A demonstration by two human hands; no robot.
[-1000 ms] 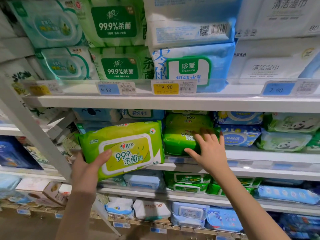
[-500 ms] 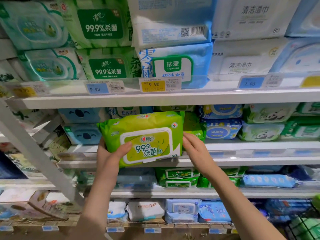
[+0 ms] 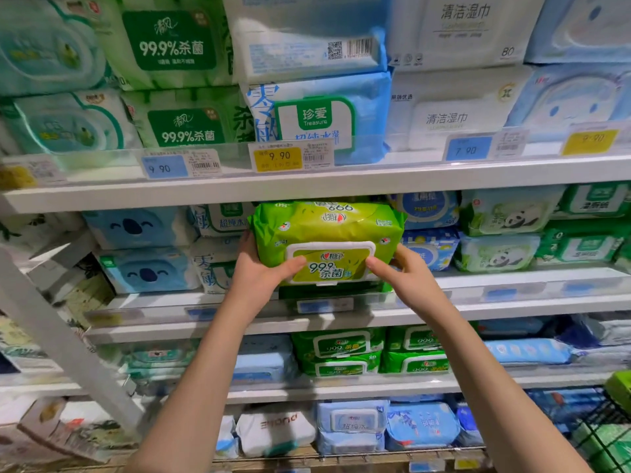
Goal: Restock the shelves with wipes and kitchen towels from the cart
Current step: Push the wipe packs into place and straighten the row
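Two hands clamped on one lime-green wipes pack (image 3: 327,233), at the front of the second shelf (image 3: 512,305), just under the top shelf (image 3: 307,191) and over a darker green pack (image 3: 341,291) lying there. Left hand (image 3: 259,278) curled round the left end, thumb on the white-framed lid; right hand (image 3: 406,278) round the right end, thumb likewise on the lid. On the lid: "99.9%", "杀菌" and a small red heart logo with "相印". On the top shelf, a blue-and-white pack (image 3: 314,117) marked "珍爱 Treasure", green packs (image 3: 174,39) with "99.9%杀菌", and white packs (image 3: 457,32) with "清洁湿巾" and "80". Along that shelf edge, three readable price tags: blue "9.90" (image 3: 164,168), yellow "9.90" (image 3: 278,158), blue "7.90" (image 3: 467,150). Left of the held pack, blue koala-faced packs (image 3: 133,227); to its right, panda packs (image 3: 512,216). In the lower right corner, part of a wire cart (image 3: 614,414).
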